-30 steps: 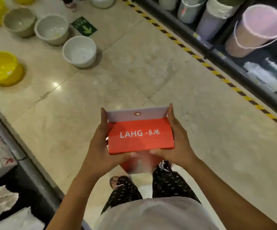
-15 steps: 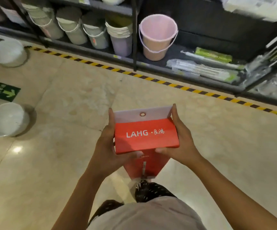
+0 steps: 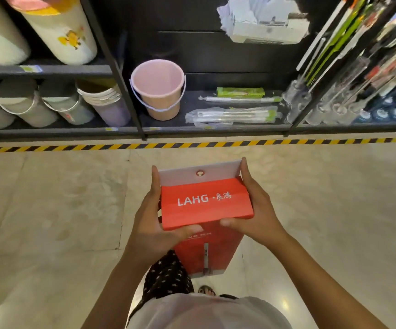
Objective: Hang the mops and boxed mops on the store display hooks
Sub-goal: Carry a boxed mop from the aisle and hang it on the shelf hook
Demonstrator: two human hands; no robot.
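**Boxed mop carried two-handed, centre frame, facing the shelving**

The red boxed mop (image 3: 206,203) sits at centre frame, top face up. The left hand (image 3: 154,224) grasps its left side and the right hand (image 3: 256,214) its right, thumbs hooked over the near edge. The long body of the box hangs down between the arms, so the symmetric grip probably serves to steady it. The white hang tab (image 3: 180,179) stands up at the far edge, and its eyelet (image 3: 200,173) points toward the shelving (image 3: 192,131). That orientation looks suited to threading onto a hook. No free hook can be made out. Long-handled goods (image 3: 330,43) lean at upper right, which is the likely hanging zone. A pink bucket (image 3: 157,89) sits on the lower shelf at upper centre, behind the striped floor tape (image 3: 216,144). The box is not yet hung.
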